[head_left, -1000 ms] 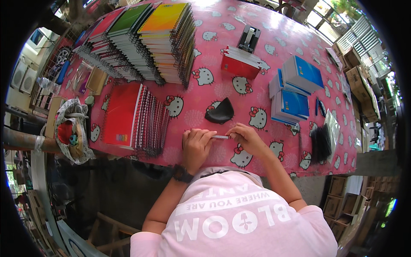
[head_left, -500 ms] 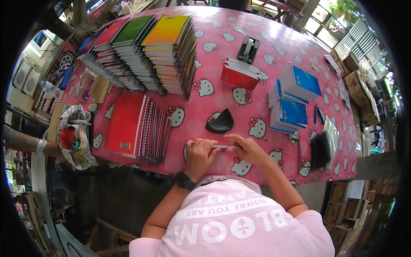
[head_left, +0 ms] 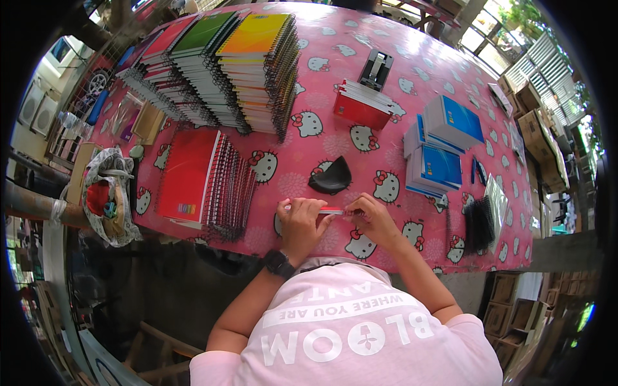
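Observation:
My left hand (head_left: 301, 223) and my right hand (head_left: 373, 219) are closed on a thin red-and-white notebook (head_left: 331, 211), one at each end. It shows nearly edge-on between them, held over the near edge of the table. The fingers hide much of it. Just beyond lies a black, half-round piece (head_left: 331, 177) that looks hollow. To the left of my left hand stands a stack of red spiral notebooks (head_left: 188, 174). Farther off, a row of small red-covered booklets (head_left: 362, 114) rests beside a black tape dispenser (head_left: 376, 69).
Tall stacks of yellow (head_left: 257, 35), green (head_left: 205, 33) and red spiral notebooks fill the far left. Blue-covered pads (head_left: 438, 166) sit at the right, near black binding coils (head_left: 480, 224) and a clear plastic sheet (head_left: 496, 199). A cloth bag (head_left: 111, 199) hangs at the left edge.
Both hands have risen slightly away from my body with the notebook. More of its red cover shows now. My left thumb has spread downward, and the whole view has shifted slightly.

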### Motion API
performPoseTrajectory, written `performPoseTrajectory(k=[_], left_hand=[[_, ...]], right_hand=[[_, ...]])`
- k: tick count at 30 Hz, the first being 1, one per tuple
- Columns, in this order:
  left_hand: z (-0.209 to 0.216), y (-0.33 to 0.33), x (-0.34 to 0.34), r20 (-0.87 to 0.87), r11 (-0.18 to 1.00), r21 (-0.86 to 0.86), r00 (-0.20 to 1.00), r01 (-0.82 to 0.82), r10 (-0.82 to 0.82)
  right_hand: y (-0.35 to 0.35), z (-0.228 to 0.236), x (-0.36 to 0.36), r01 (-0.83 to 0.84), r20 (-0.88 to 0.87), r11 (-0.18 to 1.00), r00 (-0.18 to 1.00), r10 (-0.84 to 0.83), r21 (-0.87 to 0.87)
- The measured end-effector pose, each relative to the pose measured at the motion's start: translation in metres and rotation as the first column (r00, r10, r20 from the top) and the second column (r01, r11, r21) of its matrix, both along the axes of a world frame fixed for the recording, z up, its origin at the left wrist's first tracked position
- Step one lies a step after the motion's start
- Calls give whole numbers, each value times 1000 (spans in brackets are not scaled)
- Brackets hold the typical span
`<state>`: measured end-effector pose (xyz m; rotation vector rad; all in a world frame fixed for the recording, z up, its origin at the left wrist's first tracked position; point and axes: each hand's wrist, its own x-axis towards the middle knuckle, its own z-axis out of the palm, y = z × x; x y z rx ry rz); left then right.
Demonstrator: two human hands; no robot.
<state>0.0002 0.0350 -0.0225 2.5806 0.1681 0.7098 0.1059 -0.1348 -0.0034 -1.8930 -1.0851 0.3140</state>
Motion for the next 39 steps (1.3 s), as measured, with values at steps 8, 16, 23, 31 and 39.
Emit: performPoseTrajectory(k=[8,16,23,31,39], left_hand=[[-2,0,-2,-22,998,-49,999,24,-25],[1,-7,3,51,990,33,989,139,-141],[-6,-2,-1,44,983,-11,982,185,-184],[-8,-3,-3,82,964,0,961,264,-263],[-7,1,-6,-53,964,16,963,265,-264]], right_hand=[[-5,7,8,-13,-94,995,996,3,-102],[-7,-10,15,-152,83,980,983,163,-130],[8,20,19,-182,-242,964,961,133,-193],[20,-19,65,176,203,980,967,-154,-92],[60,-41,56,224,428,915,902,-64,-336]])
